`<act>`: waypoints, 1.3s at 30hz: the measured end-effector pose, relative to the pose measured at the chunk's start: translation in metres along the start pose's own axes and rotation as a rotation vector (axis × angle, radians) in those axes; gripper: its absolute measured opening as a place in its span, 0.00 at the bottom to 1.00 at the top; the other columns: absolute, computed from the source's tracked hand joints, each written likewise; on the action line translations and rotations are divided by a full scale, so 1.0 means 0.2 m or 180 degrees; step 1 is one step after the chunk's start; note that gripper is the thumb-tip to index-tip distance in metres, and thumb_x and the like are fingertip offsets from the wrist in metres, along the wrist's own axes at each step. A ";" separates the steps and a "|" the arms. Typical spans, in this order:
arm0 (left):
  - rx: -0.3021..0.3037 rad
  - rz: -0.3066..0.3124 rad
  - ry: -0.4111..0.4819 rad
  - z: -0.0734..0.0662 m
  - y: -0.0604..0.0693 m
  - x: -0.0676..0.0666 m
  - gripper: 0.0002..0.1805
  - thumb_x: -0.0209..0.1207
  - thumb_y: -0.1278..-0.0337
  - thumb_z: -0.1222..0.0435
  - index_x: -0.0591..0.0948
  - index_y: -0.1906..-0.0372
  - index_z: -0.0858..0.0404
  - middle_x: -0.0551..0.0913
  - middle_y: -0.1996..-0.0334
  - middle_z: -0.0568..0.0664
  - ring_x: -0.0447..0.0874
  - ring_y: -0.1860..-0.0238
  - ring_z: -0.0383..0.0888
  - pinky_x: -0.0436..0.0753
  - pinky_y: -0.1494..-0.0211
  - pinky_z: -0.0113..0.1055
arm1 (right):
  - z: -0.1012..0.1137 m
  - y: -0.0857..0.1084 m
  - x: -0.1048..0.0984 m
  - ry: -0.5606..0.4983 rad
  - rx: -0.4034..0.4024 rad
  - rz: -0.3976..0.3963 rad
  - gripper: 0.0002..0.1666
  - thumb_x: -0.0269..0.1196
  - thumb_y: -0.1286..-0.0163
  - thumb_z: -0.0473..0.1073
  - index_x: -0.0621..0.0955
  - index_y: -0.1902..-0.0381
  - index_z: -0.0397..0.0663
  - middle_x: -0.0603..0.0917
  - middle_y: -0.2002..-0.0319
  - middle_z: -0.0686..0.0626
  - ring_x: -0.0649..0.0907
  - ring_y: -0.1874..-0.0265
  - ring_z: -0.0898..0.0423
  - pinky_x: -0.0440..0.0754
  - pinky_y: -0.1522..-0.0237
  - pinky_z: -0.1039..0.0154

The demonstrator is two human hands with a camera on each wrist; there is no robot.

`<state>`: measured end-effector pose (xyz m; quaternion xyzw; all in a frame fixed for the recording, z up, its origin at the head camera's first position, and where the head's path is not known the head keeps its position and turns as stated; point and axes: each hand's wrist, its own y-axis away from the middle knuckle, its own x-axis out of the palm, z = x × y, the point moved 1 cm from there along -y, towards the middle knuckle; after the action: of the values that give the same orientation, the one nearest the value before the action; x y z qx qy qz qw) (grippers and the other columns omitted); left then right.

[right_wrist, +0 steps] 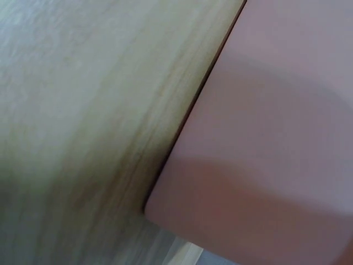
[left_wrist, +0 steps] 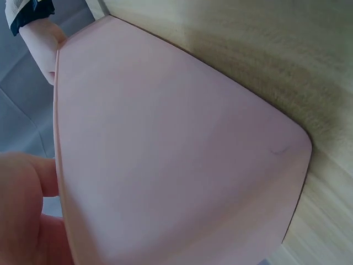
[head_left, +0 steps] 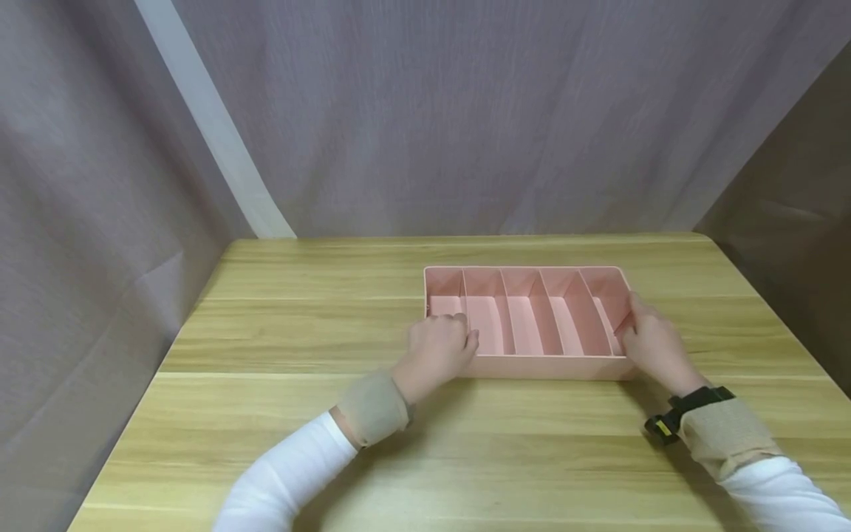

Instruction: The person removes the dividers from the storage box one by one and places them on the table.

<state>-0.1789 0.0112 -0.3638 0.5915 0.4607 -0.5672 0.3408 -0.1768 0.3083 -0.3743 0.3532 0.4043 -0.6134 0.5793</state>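
Fingers (head_left: pixel 472 343) of left hand (head_left: pixel 432 349) and right hand (head_left: pixel 657 346) grip a pink five-compartment box (head_left: pixel 545 368).

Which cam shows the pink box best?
Head: it shows the pink box from above, all five compartments visible, though the left hand and right hand cover parts. Left wrist: outer wall and rim; right wrist: outer wall and lower corner. Neither shows the interior.
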 end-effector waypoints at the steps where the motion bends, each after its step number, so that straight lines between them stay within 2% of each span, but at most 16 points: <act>1: -0.0034 0.0056 -0.0013 0.00 0.00 0.00 0.20 0.43 0.42 0.50 0.69 0.83 0.57 0.70 0.87 0.45 0.71 0.84 0.42 0.63 0.88 0.35 | 0.00 0.00 0.00 -0.0003 -0.0023 -0.0015 0.34 0.43 0.41 0.30 0.50 0.37 0.26 0.63 0.47 0.22 0.65 0.49 0.28 0.62 0.52 0.35; 5: -0.0111 0.0232 -0.0069 -0.02 -0.02 0.01 0.20 0.42 0.42 0.50 0.71 0.82 0.58 0.72 0.85 0.46 0.71 0.83 0.43 0.64 0.87 0.37 | 0.00 0.01 0.00 -0.0009 -0.0073 -0.0060 0.32 0.42 0.42 0.30 0.52 0.38 0.25 0.65 0.49 0.22 0.67 0.51 0.29 0.63 0.54 0.35; 9: -0.0135 0.0325 -0.0103 -0.03 -0.03 0.02 0.20 0.41 0.42 0.51 0.72 0.82 0.58 0.73 0.85 0.47 0.71 0.83 0.44 0.64 0.86 0.38 | 0.00 0.01 0.00 0.0007 -0.0110 -0.0091 0.32 0.42 0.42 0.30 0.52 0.39 0.24 0.66 0.50 0.22 0.68 0.53 0.29 0.64 0.56 0.35; 19: -0.0172 0.0300 -0.0167 -0.04 -0.04 0.02 0.21 0.42 0.46 0.54 0.70 0.91 0.56 0.72 0.87 0.46 0.68 0.85 0.42 0.63 0.87 0.37 | 0.00 0.01 0.01 0.0017 -0.0066 -0.0039 0.33 0.43 0.41 0.31 0.50 0.38 0.25 0.65 0.49 0.21 0.68 0.52 0.29 0.64 0.55 0.36; 27: -0.0262 0.0380 -0.0114 -0.04 -0.06 0.02 0.22 0.43 0.46 0.54 0.68 0.92 0.55 0.72 0.87 0.45 0.69 0.84 0.42 0.64 0.87 0.37 | 0.00 0.01 0.00 0.0006 -0.0102 -0.0090 0.32 0.43 0.42 0.30 0.52 0.38 0.25 0.65 0.50 0.22 0.68 0.53 0.29 0.64 0.55 0.35; 39: -0.0270 0.0501 -0.0107 -0.04 -0.07 0.02 0.21 0.43 0.45 0.53 0.70 0.90 0.55 0.73 0.85 0.46 0.70 0.83 0.42 0.65 0.85 0.38 | 0.00 0.01 0.00 0.0017 -0.0113 -0.0074 0.32 0.42 0.41 0.31 0.52 0.38 0.24 0.66 0.51 0.21 0.68 0.53 0.29 0.65 0.56 0.35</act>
<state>-0.1891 0.0241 -0.3659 0.6013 0.4306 -0.5285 0.4168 -0.1750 0.3081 -0.3737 0.3398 0.4207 -0.6118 0.5773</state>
